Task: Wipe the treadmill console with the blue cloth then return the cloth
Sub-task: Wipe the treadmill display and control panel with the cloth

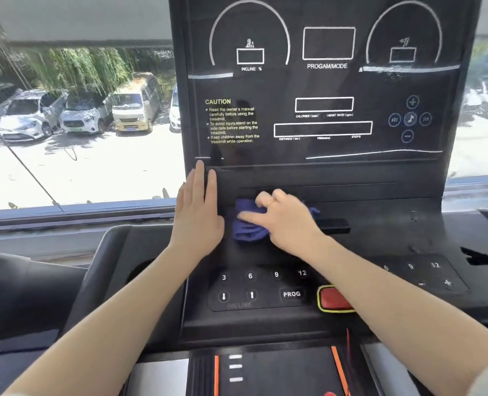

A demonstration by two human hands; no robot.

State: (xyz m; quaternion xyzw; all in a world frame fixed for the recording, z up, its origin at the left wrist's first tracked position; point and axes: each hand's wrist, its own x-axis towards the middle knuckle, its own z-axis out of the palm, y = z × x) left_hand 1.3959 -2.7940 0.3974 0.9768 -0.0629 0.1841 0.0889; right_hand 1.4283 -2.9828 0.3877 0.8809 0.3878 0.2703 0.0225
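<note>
Two hands on one console (pixel 322 178), right hand (pixel 285 221) gripping one blue cloth (pixel 248 227)

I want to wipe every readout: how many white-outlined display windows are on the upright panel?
5: left dial window, PROGAM/MODE window, right dial window, calories window, and the long distance window below it. None looks hidden.

Wide window (pixel 77 124) behind, bright daylight, parked cars (pixel 74 115) outside, green trees (pixel 66 64), blue sill (pixel 94 208)
</note>
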